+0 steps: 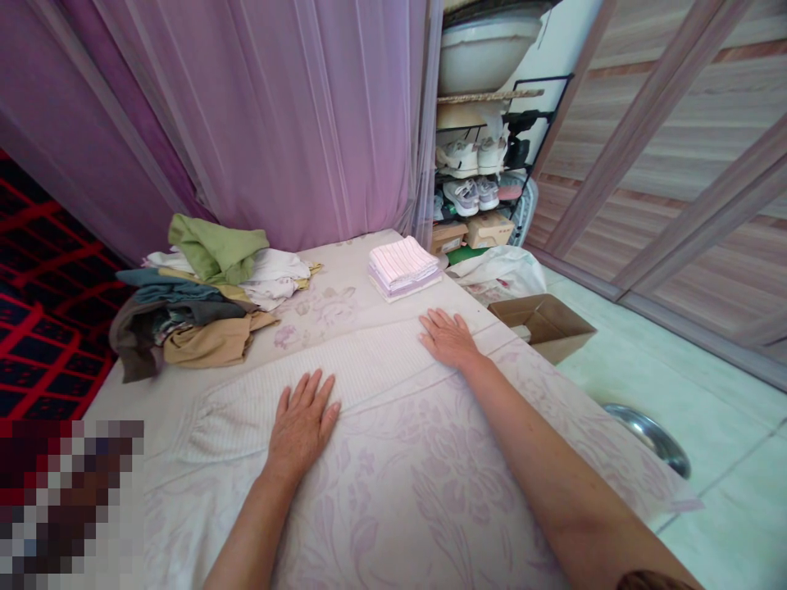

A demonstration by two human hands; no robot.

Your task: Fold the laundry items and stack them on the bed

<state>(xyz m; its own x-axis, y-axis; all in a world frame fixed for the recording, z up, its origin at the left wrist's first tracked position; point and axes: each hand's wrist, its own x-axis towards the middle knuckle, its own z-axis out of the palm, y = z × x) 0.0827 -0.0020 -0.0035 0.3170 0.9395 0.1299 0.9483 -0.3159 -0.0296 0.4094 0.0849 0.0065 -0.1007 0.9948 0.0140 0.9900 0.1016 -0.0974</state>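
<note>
A long white striped garment (362,363), narrow and folded lengthwise, lies flat across the floral bed sheet (455,467). Its left end is gathered and puckered; which kind of garment it is I cannot make out. My left hand (302,422) rests palm down on its lower edge, left of the middle, with fingers spread. Near the right end, my right hand (450,336) also presses flat on the cloth, fingers apart. Just beyond that hand sits a neat stack of folded striped cloth (404,266), pink and white on top.
Rumpled clothes (202,303) are heaped at the far left, beside a red and black checked cloth (43,328). A purple curtain (295,106) hangs behind the bed. Right of the bed are a shoe rack (479,168), an open cardboard box (547,319) and a metal basin (652,438).
</note>
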